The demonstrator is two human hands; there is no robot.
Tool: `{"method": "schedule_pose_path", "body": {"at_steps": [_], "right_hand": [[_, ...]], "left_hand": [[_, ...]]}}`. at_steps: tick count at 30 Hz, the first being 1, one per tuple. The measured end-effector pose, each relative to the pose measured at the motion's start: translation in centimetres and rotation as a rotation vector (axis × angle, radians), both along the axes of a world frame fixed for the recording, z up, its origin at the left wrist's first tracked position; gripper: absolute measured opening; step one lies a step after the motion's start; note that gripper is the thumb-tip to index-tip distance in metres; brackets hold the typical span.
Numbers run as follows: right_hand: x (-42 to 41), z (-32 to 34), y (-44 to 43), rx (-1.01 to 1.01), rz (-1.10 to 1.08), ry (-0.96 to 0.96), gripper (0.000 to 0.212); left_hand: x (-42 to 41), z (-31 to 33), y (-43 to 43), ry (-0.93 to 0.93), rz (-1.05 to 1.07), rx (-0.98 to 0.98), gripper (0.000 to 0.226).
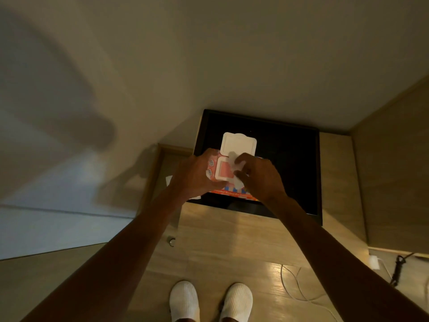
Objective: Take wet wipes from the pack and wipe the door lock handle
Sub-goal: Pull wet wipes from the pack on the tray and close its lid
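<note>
A pink and orange wet wipes pack (224, 171) lies on a black surface (287, 163) against the wall, its white lid (239, 143) flipped open and standing up. My left hand (197, 175) grips the pack's left side. The fingers of my right hand (257, 176) pinch a white wet wipe (235, 162) sticking out of the pack's opening. No door lock handle is in view.
A pale wall fills the upper view. A wooden panel (394, 173) stands on the right. The wooden floor (232, 240) holds a white cable (294, 289), a dark cord (398, 268) and a small round stopper (171, 241). My feet wear white slippers (184, 300).
</note>
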State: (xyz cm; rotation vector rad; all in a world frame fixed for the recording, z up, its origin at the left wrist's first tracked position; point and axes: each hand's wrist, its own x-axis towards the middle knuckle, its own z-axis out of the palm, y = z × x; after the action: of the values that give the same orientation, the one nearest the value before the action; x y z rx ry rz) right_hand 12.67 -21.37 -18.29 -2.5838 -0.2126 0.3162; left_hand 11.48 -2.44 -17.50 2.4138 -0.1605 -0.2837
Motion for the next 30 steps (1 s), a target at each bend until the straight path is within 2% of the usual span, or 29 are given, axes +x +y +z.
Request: {"method": "schedule_pose_path", "body": {"at_steps": [2,6,14,16,20,25,30], "right_hand": [[0.3,0.1,-0.2,-0.03,0.016,-0.02,0.033],[0.7,0.5,-0.2,-0.091,0.099,-0.042,0.031],[0.6,0.8,-0.6,-0.187,0.309,-0.045,0.031],[0.7,0.7,-0.5,-0.182,0.283,-0.051,0.025],[1.0,0.5,0.4,-0.13,0.067,-0.021,0.017],[2.6,1.4,1.6,-0.197,0.078,0.079,0.044],[3.5,2.0,1.3,-0.23,0.127,0.09,0.063]], "left_hand": [[0.3,0.4,0.0,0.047,-0.01,-0.043,0.078],[0.7,0.7,0.4,0.138,-0.012,-0.137,0.073],[0.4,-0.3,0.7,0.118,0.014,-0.053,0.074],[0.3,0.1,0.7,0.104,0.011,-0.034,0.073],[0.1,0.8,0.5,0.067,-0.024,0.01,0.068],[-0.2,1.2,0.1,-0.033,-0.053,0.104,0.077],[-0.4,1.2,0.0,-0.08,-0.072,0.145,0.078]]}}
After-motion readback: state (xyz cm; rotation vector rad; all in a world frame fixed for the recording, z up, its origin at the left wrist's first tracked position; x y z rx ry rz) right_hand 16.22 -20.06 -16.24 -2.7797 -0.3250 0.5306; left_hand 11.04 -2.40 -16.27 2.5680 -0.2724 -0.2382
